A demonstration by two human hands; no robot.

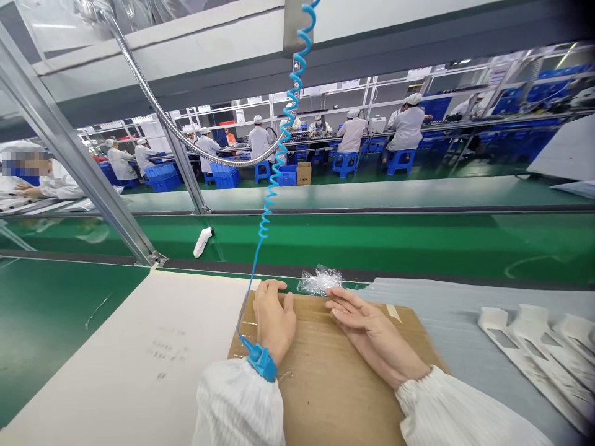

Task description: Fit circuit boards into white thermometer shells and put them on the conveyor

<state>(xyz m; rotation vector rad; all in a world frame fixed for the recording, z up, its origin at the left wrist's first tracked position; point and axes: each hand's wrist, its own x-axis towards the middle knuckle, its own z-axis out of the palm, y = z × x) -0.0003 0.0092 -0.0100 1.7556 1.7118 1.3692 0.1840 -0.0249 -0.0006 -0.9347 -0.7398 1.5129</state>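
Observation:
A brown cardboard sheet (339, 384) lies in front of me. My left hand (277, 317) is over its far left part, empty, with the thumb apart from the bent fingers. Around that wrist is a blue strap (261, 359) joined to a blue coiled cord (283, 133). My right hand (367, 328) is over the right half of the cardboard, fingers stretched out and holding nothing I can see. Its fingertips are close to a crumpled clear plastic wrap (320, 280) at the cardboard's far edge; I cannot tell whether they touch it.
A white handheld device (203, 243) lies on the green belt (395, 244). White plastic shells (534, 353) rest on a grey-blue sheet (460, 334) at right. To the left is a white board (186, 384). A metal post (88, 142) and hose (158, 111) stand ahead; several people work beyond.

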